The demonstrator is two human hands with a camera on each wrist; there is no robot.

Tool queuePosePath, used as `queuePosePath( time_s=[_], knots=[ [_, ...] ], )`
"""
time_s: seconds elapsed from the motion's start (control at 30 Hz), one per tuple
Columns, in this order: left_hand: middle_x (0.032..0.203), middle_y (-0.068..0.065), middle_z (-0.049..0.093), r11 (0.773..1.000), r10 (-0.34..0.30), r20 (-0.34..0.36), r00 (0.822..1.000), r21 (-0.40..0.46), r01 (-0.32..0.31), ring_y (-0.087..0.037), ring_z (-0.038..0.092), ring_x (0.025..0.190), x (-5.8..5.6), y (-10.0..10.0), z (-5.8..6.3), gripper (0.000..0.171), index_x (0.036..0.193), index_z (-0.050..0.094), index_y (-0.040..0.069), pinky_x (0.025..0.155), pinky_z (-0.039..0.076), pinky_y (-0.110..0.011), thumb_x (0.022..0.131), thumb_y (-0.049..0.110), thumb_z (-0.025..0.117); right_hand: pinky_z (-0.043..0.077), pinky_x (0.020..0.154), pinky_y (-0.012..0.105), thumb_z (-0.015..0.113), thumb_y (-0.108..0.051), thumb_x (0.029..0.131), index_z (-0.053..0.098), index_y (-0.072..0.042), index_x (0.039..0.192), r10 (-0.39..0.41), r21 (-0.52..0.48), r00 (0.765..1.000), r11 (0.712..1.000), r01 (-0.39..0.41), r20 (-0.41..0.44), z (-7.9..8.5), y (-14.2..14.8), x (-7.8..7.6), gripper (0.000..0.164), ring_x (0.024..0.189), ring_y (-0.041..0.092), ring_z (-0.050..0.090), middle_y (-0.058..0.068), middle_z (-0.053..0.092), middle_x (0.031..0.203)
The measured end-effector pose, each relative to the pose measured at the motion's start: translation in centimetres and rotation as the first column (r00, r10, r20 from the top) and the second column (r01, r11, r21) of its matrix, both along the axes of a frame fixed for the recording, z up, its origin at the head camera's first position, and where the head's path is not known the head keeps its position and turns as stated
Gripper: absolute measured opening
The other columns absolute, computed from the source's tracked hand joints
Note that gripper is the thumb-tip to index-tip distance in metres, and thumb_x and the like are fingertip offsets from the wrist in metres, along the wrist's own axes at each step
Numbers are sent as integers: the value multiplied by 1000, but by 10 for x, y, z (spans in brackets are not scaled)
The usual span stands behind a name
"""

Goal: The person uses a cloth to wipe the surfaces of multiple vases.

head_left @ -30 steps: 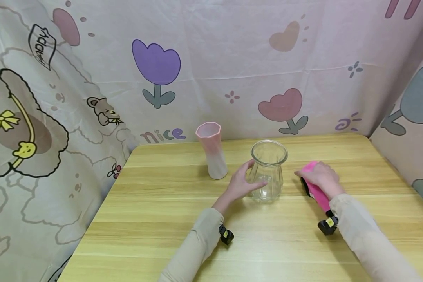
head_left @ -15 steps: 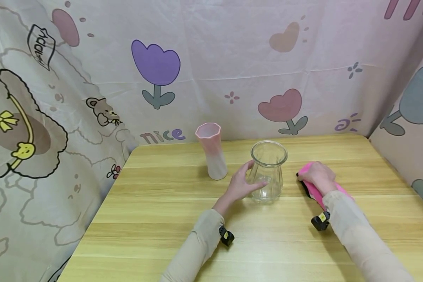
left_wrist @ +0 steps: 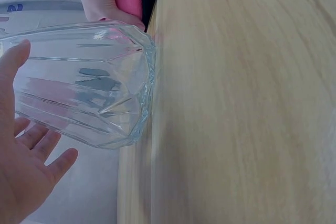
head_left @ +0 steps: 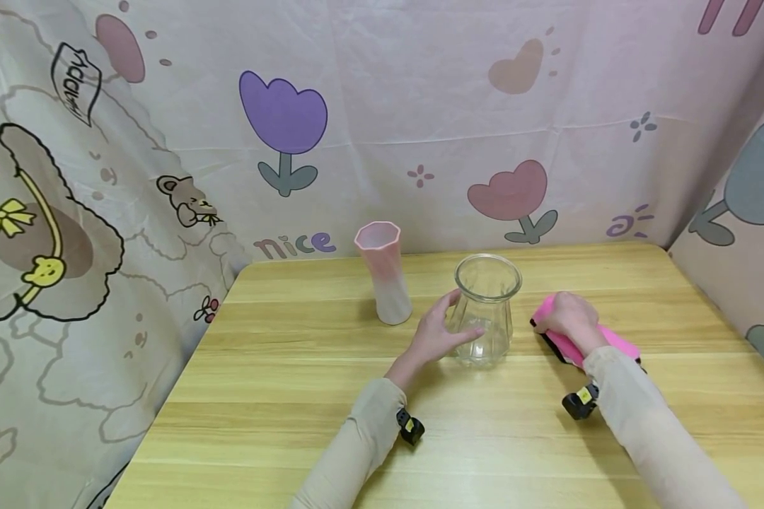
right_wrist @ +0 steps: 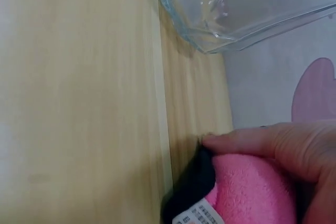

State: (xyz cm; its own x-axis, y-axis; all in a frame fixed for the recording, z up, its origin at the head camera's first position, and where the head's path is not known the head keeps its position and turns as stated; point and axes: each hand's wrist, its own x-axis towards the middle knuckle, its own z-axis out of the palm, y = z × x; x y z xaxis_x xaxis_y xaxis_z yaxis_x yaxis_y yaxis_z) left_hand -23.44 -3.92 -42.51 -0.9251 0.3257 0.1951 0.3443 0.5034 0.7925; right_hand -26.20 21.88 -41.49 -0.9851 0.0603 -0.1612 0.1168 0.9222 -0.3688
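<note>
Between the spread thumb and fingers of my left hand (head_left: pixel 434 331) stands a clear, ribbed, wide-mouthed glass vase (head_left: pixel 492 311), upright on the pale yellow wood-grained table (head_left: pixel 280 396). My thumb lies across its near side and the fingers go round its left; which of them really press the glass, I cannot tell. Well to the right of that thumb, my right hand (head_left: pixel 569 318) pinches the left end of a fuzzy, black-edged pink fabric piece (head_left: pixel 619 343), whose other end spreads out to the right beneath my wrist. One digit lies along the black edge; the others are mostly hidden. Beyond my left knuckles, well apart from them, rises a tall, fluted pink-and-white vase (head_left: pixel 385 276).

With so loose a cradle, I judge the smooth glass could slide or tip if I lifted it by thumb alone or bumped it from the right. Drawing my left arm back carelessly might knock the slim vase over. Tugging the fabric by its pinched end could bunch it, or pull it out of my grip.
</note>
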Motion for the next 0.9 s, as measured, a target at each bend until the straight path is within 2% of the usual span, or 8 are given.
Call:
queuePosePath(
  time_s=[0.17,0.27,0.43,0.57,0.67,0.77,0.9],
  knots=[
    [140,-1,39,1000,1,2,1000,1,-1,-14,36,127,1,0,0,85,141,30,18,103,35,-36,72,46,72,46,64,46,75,-37,65,47,14,112,100,-31,990,994,-104,-97,-1,1,4,75,80,38,53,30,56,95],
    [140,-1,39,1000,1,-3,1000,2,-1,-14,36,127,1,-1,0,85,141,30,18,102,36,-36,72,46,72,45,70,51,74,-34,68,45,14,115,145,-74,973,984,-160,-178,1,1,9,74,86,42,54,31,57,98],
    [140,-2,39,1000,-8,-9,1000,3,8,-14,37,127,1,-1,1,85,141,30,17,102,36,-36,73,46,72,48,66,42,76,-30,69,49,8,113,166,-177,936,957,-229,-312,6,3,19,64,82,37,57,27,59,95],
    [140,-2,39,1000,-6,-7,1000,7,6,-14,37,126,0,-1,-1,85,141,30,17,101,37,-35,72,46,72,48,64,35,75,-32,72,50,4,117,176,-231,909,933,-277,-378,10,3,25,63,84,34,58,26,60,98],
    [139,-2,40,1000,-5,-5,1000,12,5,-14,37,126,-1,-1,-1,85,141,30,18,101,38,-34,72,46,72,48,66,32,75,-30,74,50,1,120,165,-286,897,910,-298,-409,12,0,30,61,86,32,58,25,60,102],
    [139,-2,39,1000,-8,-4,1000,14,8,-15,37,126,-1,-1,-2,85,141,30,18,100,38,-34,72,46,72,48,66,26,75,-29,74,51,-3,122,134,-352,890,884,-306,-436,16,-5,35,59,86,23,58,21,61,106],
    [139,-2,40,1000,-9,-4,1000,15,9,-15,38,126,-1,0,-2,85,141,30,18,100,38,-34,72,46,72,49,67,15,76,-25,73,52,-8,122,102,-432,868,835,-340,-486,24,-14,43,57,86,2,56,15,62,108]
  ],
)
